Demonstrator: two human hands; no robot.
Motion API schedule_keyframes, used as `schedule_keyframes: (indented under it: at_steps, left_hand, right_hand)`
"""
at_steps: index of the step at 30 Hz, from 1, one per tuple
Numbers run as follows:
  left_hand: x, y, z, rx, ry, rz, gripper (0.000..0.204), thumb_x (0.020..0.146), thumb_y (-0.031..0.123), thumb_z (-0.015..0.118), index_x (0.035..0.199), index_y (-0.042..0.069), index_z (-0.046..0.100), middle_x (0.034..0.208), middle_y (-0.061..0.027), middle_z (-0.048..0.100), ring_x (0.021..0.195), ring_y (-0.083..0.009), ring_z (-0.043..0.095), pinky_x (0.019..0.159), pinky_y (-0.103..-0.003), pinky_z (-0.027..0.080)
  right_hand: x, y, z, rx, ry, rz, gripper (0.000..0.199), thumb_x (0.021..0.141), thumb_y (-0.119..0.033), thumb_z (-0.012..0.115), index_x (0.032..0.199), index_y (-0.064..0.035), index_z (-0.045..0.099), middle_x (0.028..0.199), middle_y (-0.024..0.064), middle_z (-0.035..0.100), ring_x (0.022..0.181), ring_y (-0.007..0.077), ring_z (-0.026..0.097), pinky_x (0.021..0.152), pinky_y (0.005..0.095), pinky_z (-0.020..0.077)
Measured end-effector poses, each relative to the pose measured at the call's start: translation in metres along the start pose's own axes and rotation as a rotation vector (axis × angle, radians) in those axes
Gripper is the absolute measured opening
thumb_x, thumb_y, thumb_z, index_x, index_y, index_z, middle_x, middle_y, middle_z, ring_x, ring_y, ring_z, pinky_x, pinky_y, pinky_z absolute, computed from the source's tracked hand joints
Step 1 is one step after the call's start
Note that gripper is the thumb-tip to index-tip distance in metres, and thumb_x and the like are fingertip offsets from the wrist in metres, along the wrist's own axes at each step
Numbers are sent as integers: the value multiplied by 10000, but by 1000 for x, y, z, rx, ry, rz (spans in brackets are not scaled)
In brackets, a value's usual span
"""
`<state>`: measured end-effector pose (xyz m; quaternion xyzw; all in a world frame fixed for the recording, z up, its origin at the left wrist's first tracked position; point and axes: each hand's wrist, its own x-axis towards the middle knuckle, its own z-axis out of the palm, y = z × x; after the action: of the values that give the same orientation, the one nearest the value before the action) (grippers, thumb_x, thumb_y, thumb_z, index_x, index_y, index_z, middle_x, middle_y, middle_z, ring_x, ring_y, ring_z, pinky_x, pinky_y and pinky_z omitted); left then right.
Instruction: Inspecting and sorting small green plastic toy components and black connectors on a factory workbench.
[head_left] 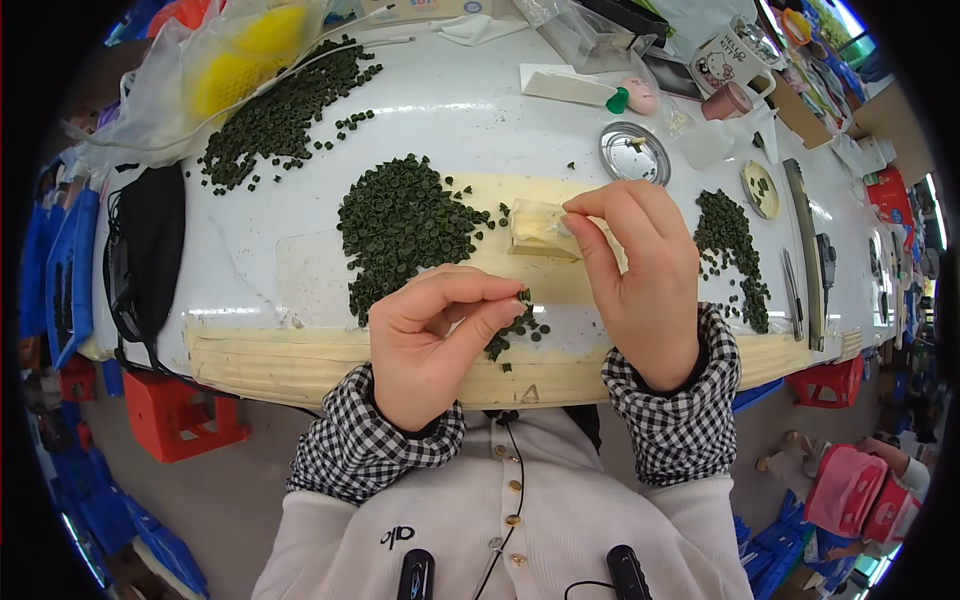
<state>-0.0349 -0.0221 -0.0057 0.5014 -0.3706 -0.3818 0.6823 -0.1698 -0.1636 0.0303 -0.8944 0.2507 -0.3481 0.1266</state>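
Observation:
My left hand (425, 335) pinches a small dark green round piece (524, 298) between thumb and forefinger, just above several loose ones near the table's front edge. To its right, my right hand (645, 270) is closed, thumb and forefinger together at the right end of a small cream block (533, 228). Whatever lies between those fingertips is too small to make out. The block rests on a strip of cream tape (480, 187) on the table. Left of the block spreads a large heap of green pieces (400, 220).
More green pieces lie in a heap (290, 110) at the far left and a smaller heap (730, 245) at the right. A round metal lid (634, 153), tweezers (791, 290), a metal ruler (803, 240) and a mug (722, 62) stand farther right. A black bag (150, 250) is at the left edge.

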Motion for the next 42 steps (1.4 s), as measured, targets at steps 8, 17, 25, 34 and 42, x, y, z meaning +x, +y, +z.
schedule_keyframes:
  at_steps: [8,17,25,34,42]
  left_hand:
    - [0,0,0,-18,22,18,176,840,-82,679,1012,-45,688,969,-95,668,846,-111,615,725,-225,483]
    - [0,-1,0,-6,3,67,175,841,-93,668,1006,-42,690,968,-104,679,844,-122,628,718,-227,492]
    - [1,1,-2,74,-49,93,173,828,-97,673,987,-37,703,950,-118,688,853,-137,637,730,-239,496]
    - [-1,5,-3,134,-23,58,168,843,-109,647,992,-38,678,971,-115,668,854,-149,641,755,-251,521]
    - [-21,23,-28,784,-131,94,138,786,-88,681,911,-29,694,835,-119,674,733,-205,643,646,-272,503]
  right_hand:
    - [-28,-27,-23,302,-53,94,311,764,46,705,1070,-9,689,882,108,619,766,253,583,660,323,475]
    - [-46,-29,-7,543,-140,118,346,804,31,681,1146,-20,686,914,100,643,758,215,583,648,284,480]
    - [-49,-27,-7,556,-161,105,338,822,33,672,1155,-19,684,905,96,645,744,203,586,641,279,485]
    - [-47,-25,-15,527,-93,170,347,805,42,683,1149,-6,671,931,109,653,769,202,612,684,287,501]
    - [-75,13,-39,-75,-136,113,190,709,-13,752,889,-32,695,834,64,621,813,255,551,716,358,453]
